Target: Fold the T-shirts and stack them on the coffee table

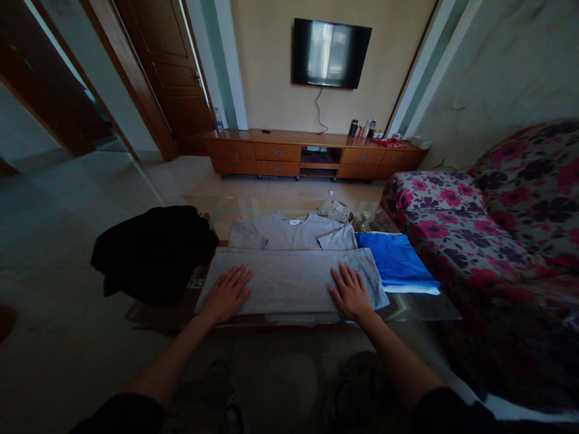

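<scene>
- The sofa is cut off by the right edge.
- The door runs out past the top edge.
- The bottles on the cabinet are too small to tell apart.
- The black clothes hide the table's left end.
- The small heap behind the grey shirt is too dim to name.

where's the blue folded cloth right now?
In the head view, the blue folded cloth lies on the glass table at the right, atop a white piece, just right of the grey T-shirt and beside the floral sofa.
</scene>
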A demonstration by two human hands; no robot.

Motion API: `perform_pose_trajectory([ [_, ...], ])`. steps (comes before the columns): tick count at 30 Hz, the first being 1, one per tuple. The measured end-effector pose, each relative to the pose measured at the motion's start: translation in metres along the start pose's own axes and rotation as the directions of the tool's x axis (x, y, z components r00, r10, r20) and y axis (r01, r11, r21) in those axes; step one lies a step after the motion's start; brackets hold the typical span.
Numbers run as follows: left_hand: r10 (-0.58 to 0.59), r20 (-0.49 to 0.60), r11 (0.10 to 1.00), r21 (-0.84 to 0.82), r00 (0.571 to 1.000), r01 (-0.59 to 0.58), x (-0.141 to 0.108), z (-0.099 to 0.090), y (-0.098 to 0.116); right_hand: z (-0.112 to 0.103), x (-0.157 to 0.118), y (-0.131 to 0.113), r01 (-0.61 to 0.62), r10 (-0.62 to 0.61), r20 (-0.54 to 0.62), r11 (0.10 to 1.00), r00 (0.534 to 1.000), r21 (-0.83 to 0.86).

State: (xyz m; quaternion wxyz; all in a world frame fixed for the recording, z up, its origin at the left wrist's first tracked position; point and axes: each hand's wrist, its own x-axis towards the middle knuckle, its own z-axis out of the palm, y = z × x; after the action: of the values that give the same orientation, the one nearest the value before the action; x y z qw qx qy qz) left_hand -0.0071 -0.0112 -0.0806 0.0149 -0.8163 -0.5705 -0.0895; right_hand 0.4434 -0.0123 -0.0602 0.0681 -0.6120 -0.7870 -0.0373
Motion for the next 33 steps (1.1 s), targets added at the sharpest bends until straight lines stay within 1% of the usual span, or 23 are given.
perform_pose_trajectory([
  [2,-0.015,0.005,1.0,0.006,1.0,0.015,-0.006,0.0,-0.009,-0.001,-0.003,0.017,-0.049,0.049,-0.008,0.998,0.999,-0.036],
  [4,-0.031,0.017,0.999,0.015,0.999,0.031,-0.011,-0.001,-0.015,-0.001,-0.005,0.023,-0.056,0.056,-0.01,0.997,0.998,-0.054],
  [8,-0.044,0.041,0.999,0.026,0.998,0.043,-0.026,-0.005,-0.019,0.0,-0.01,0.014,-0.075,0.075,-0.003,0.996,0.997,-0.055],
  [11,-0.042,0.051,0.999,0.017,0.998,0.042,-0.038,-0.009,-0.019,0.0,-0.024,0.006,-0.091,0.091,0.009,0.995,0.996,-0.046],
  [14,-0.031,0.066,0.999,-0.011,0.997,0.032,-0.045,-0.017,-0.017,-0.005,-0.038,0.006,-0.081,0.082,0.04,0.997,0.996,-0.017],
  [17,-0.042,0.061,0.999,-0.032,0.997,0.044,-0.042,-0.026,-0.017,-0.011,-0.04,0.012,-0.084,0.083,0.042,0.996,0.996,0.009],
  [20,-0.113,-0.006,0.994,0.002,0.994,0.113,-0.035,-0.029,-0.021,-0.01,-0.029,0.021,-0.091,0.092,-0.008,0.996,0.996,0.009],
  [23,-0.169,-0.061,0.984,0.048,0.984,0.172,-0.031,-0.024,-0.03,0.0,-0.017,0.031,-0.104,0.104,-0.011,0.995,0.995,0.012],
  [26,-0.166,-0.044,0.984,0.051,0.985,0.168,-0.03,-0.017,-0.039,0.009,-0.012,0.039,-0.117,0.117,0.01,0.993,0.993,0.013],
  [30,-0.155,-0.029,0.987,0.03,0.987,0.156,-0.026,-0.015,-0.046,0.01,-0.009,0.041,-0.121,0.12,0.046,0.992,0.992,0.022],
  [33,-0.213,-0.045,0.977,0.019,0.976,0.214,-0.019,-0.014,-0.052,0.008,-0.004,0.036,-0.146,0.145,0.007,0.989,0.989,0.028],
])
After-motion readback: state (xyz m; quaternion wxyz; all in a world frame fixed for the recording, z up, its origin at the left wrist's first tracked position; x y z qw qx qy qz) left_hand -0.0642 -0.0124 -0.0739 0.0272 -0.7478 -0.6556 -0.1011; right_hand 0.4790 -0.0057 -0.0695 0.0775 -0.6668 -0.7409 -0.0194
